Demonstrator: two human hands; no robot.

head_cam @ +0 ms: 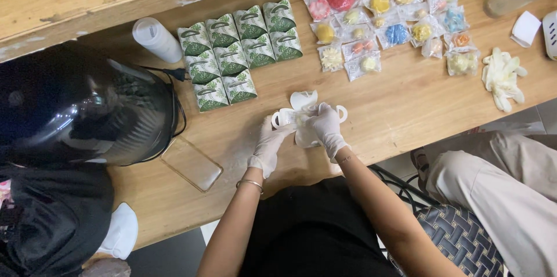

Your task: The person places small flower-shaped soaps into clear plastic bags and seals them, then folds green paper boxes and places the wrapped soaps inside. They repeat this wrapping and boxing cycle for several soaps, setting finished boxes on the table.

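Both my hands wear white gloves and meet over a flat white paper box blank (304, 103) lying on the wooden table (400, 103). My left hand (268, 145) grips the blank's left side. My right hand (326, 128) presses a small clear-wrapped pale sweet against its middle. Behind the blank stand several folded green and white gift boxes (238, 50) in rows. To the right lie several clear packets of coloured sweets (389, 18), yellow, red, blue and orange.
A black helmet with visor (81, 108) fills the left. A white bottle (155, 39) lies beside the boxes. A clear phone case (191, 164) sits near the table's front edge. Crumpled white gloves (502, 76) lie at right. A person's legs in beige trousers (499, 190) are nearby.
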